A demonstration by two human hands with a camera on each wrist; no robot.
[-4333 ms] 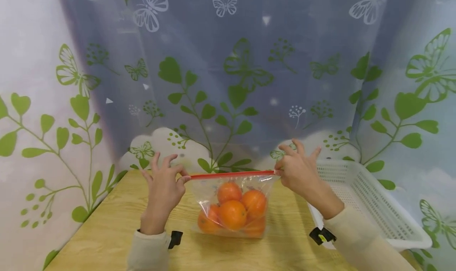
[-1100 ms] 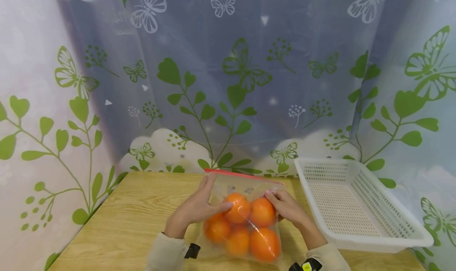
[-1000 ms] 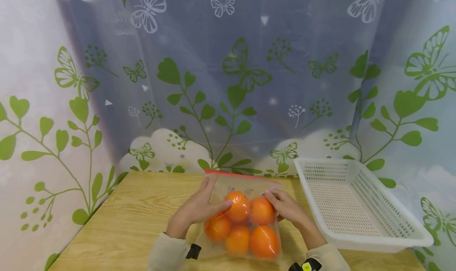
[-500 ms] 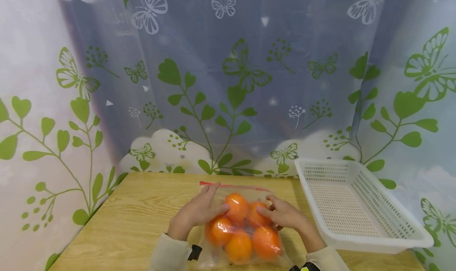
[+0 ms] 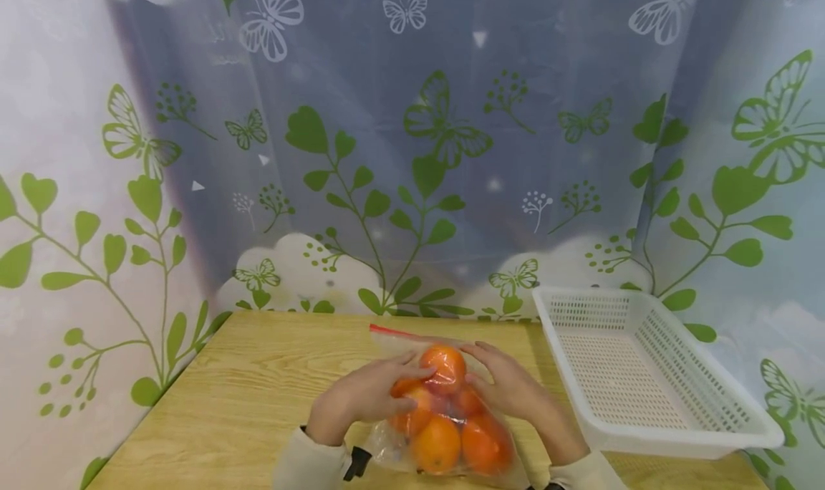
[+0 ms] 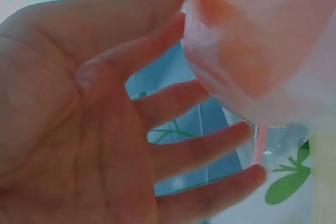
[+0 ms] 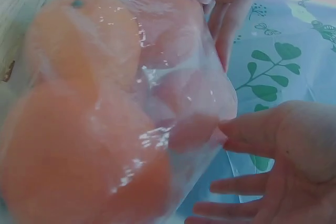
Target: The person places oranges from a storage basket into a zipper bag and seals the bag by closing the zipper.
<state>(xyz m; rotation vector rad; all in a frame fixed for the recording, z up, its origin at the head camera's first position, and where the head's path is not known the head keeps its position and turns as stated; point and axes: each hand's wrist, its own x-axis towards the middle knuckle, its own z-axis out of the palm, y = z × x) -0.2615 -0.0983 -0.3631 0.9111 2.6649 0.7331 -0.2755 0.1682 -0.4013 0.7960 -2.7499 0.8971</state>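
A clear zip bag (image 5: 387, 453) with a red zip strip (image 5: 390, 331) stands in the middle of the table in the head view, leaning back. Several oranges (image 5: 436, 444) are bunched inside it, one on top. My left hand (image 5: 361, 398) lies along the bag's left side, its fingers spread over the plastic and the oranges. On the other side, my right hand (image 5: 509, 386) touches the upper right of the bag. Both wrist views show long, fairly straight fingers at the plastic, the left palm (image 6: 89, 114) and right palm (image 7: 304, 145) facing it. The strip's right part is hidden.
A white slotted plastic basket (image 5: 670, 429) stands at the right of the wooden table (image 5: 245, 390), with nothing visible in it. A printed curtain (image 5: 361, 210) with leaves and butterflies hangs behind and at both sides.
Earlier both hands pinched the ends of the red strip, holding the bag upright. They have since moved down to its sides. The oranges have shifted closer together and the bag's top has narrowed.
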